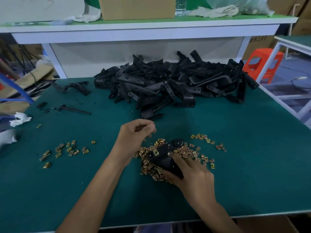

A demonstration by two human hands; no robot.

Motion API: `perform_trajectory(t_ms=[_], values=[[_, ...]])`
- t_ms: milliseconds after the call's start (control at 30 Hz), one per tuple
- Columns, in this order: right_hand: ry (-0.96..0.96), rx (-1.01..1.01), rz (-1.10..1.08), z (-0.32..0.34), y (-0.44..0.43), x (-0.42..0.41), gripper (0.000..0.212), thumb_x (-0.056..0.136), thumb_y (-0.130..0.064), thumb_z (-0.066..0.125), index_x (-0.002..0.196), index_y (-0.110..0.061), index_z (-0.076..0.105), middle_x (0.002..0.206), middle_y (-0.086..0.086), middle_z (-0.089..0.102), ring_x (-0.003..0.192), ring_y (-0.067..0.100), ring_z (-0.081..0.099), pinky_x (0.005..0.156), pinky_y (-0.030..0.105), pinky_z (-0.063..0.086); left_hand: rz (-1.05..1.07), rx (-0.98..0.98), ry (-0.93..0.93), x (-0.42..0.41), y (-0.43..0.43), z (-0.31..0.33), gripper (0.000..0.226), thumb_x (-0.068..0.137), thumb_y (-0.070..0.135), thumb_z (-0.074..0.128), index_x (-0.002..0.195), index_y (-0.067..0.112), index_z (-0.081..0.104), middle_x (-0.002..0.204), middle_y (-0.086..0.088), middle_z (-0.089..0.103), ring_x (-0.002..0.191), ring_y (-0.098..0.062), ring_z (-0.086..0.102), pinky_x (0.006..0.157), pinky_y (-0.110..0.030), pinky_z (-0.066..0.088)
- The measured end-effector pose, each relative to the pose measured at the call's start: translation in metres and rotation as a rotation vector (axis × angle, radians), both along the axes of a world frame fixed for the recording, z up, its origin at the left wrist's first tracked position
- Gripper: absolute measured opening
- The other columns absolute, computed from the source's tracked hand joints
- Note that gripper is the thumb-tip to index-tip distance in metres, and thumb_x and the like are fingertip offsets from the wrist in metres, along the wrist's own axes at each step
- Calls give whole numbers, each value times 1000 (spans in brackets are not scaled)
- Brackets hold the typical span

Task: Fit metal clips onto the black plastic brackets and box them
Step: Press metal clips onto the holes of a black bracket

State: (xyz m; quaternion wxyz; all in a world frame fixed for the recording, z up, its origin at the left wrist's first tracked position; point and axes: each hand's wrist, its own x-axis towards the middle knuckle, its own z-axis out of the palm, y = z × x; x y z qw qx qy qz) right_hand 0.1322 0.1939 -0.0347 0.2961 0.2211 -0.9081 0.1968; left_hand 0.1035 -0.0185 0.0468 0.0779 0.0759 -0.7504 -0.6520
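My right hand grips one black plastic bracket over a heap of small brass-coloured metal clips on the green table mat. A clip sits on the bracket near its middle. My left hand hovers just left of the bracket, fingers curled together at the tips; whether it pinches a clip is unclear. A large pile of black brackets lies at the back of the table.
More loose clips are scattered at the left, and a few at the right. Black plastic scraps lie at the far left. A cardboard box and water bottle stand on the upper shelf. An orange stool is beyond the right edge.
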Motion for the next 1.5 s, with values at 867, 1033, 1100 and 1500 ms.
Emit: perform_trajectory(t_ms=[867,1033,1100,1500], values=[[17,77,87,-3,-1,1,48,86,-69,62,107,-28,74,71,-6,61,61,16,60,50,27,42,-210,41,-121,30,3,8,12,89,15,76,92,25,81,93,-2,79,87,-8,72,77,-15,53],[33,77,100,-4,-1,2,50,87,-70,58,108,-28,75,71,-5,60,60,17,60,49,28,42,-231,45,-168,31,4,9,12,89,15,76,94,25,82,94,-3,79,88,-12,74,75,-16,55],[38,81,104,-4,-2,2,51,87,-70,58,109,-27,75,71,-5,61,60,17,60,49,28,43,-209,25,-174,31,6,10,11,88,14,76,93,22,82,92,-4,79,86,-13,75,74,-18,56],[38,83,114,-7,-1,1,53,87,-71,57,112,-27,75,73,-6,61,62,16,60,51,28,44,-143,95,-150,36,11,7,12,91,8,72,91,15,81,89,-5,79,80,-9,72,68,-16,54]])
